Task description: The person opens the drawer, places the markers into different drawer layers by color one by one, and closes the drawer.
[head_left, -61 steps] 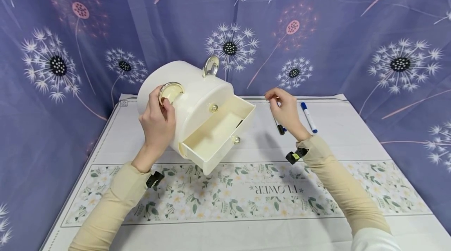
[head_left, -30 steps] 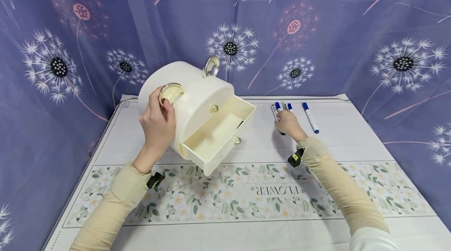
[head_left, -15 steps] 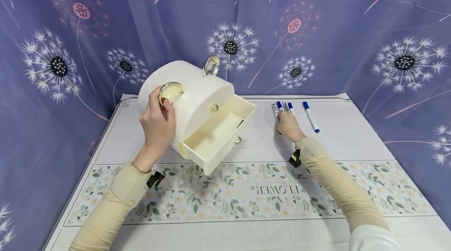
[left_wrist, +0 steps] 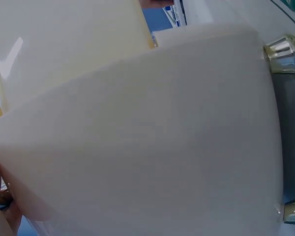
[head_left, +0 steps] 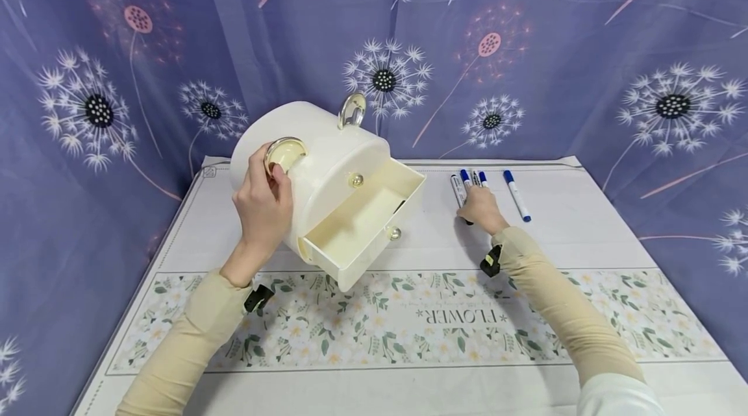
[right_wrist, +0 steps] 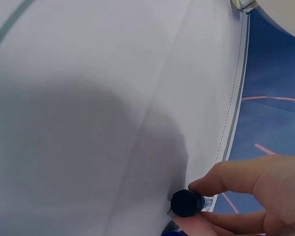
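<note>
My left hand [head_left: 263,208] grips one silver-rimmed ear [head_left: 285,153] of a rounded cream-white drawer box [head_left: 315,124], which stands tilted at the left. Its lower drawer [head_left: 356,224] is pulled out, with a round knob [head_left: 394,233] on the front. In the left wrist view, the box's smooth wall [left_wrist: 152,137] fills most of the picture. My right hand [head_left: 482,209] is down at a row of several whiteboard markers [head_left: 458,189]. Up close, its thumb and fingers pinch a marker [right_wrist: 185,203] by the dark end; the other markers are partly hidden under the hand.
One blue-capped marker [head_left: 517,196] lies apart, right of the right hand. The white tablecloth [head_left: 561,234] has a printed flower band [head_left: 386,318] along the front. Behind stands a purple dandelion curtain [head_left: 432,26]. A second ear [head_left: 352,109] rises from the box.
My right hand has come down from above the markers onto the row and now pinches one. The left hand and the drawer box have stayed in place.
</note>
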A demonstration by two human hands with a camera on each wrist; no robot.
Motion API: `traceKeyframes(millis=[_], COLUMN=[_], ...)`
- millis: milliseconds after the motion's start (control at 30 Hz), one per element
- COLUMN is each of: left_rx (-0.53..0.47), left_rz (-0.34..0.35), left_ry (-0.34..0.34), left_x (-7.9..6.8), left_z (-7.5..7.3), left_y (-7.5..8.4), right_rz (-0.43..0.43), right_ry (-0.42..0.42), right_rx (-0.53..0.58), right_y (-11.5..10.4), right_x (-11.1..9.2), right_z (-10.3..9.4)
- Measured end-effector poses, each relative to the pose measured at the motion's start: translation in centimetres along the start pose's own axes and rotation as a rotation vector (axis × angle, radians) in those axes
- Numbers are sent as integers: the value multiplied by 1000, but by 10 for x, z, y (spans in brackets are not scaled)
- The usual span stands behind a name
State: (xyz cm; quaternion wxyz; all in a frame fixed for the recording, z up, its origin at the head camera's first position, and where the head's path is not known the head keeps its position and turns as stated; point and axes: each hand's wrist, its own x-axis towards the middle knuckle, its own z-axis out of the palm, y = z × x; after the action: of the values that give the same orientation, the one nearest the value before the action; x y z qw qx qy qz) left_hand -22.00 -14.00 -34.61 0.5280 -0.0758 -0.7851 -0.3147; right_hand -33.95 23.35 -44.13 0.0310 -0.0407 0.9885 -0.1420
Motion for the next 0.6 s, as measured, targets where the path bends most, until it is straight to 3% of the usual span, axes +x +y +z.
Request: traceKeyframes(millis=[233,433,600], left_rx=[-5,-1,-4], left_rz=[-1,-5,-6], left_ry=[8,6,1], left_x=[0,-1,-1], left_z=[2,2,2], left_y=[-1,-2,-1], right_rz=[16,-51,-50], right_ry=[-49,22,62], right_rx=[101,161,131], right_y=[1,-4,-5], right_x=[-2,-8,-9], right_z=[-3,-9,-11])
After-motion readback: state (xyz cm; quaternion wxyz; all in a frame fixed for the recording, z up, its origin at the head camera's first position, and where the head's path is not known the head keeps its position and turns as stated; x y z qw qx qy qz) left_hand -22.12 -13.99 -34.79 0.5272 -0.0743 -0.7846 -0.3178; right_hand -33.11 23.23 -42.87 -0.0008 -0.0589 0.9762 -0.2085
